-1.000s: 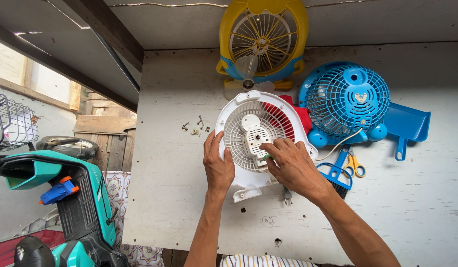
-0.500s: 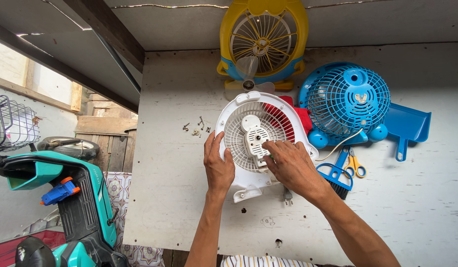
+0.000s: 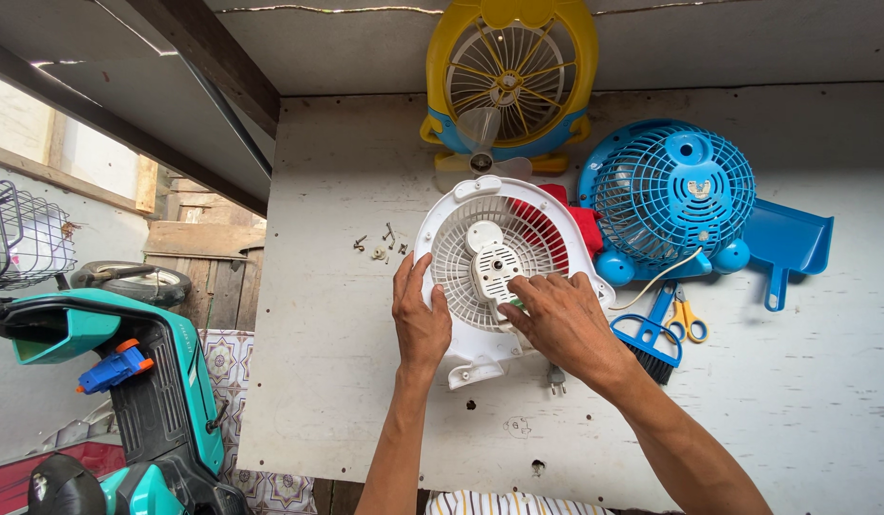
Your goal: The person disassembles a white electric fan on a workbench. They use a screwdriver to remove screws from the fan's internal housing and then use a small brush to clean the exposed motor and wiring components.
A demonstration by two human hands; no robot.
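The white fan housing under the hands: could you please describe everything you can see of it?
The white fan housing looks like moulded plastic: a round slotted grille with a white motor mount at its middle and a foot tab at its near edge. Red parts show behind the slots on its right. It lies flat on the white table, in front of the yellow fan. The left hand rests on its left rim; the right hand touches the grille by the mount.

On the white table (image 3: pixel 365 401) are counted three small fans, namely one white fan housing (image 3: pixel 494 267), one yellow fan (image 3: pixel 509 72) and one blue fan (image 3: pixel 673 195), with one blue dustpan (image 3: pixel 790 243), one blue brush (image 3: pixel 652 339), one pair of yellow-handled scissors (image 3: pixel 688 319), and several loose screws (image 3: pixel 380 243), number not discernible.
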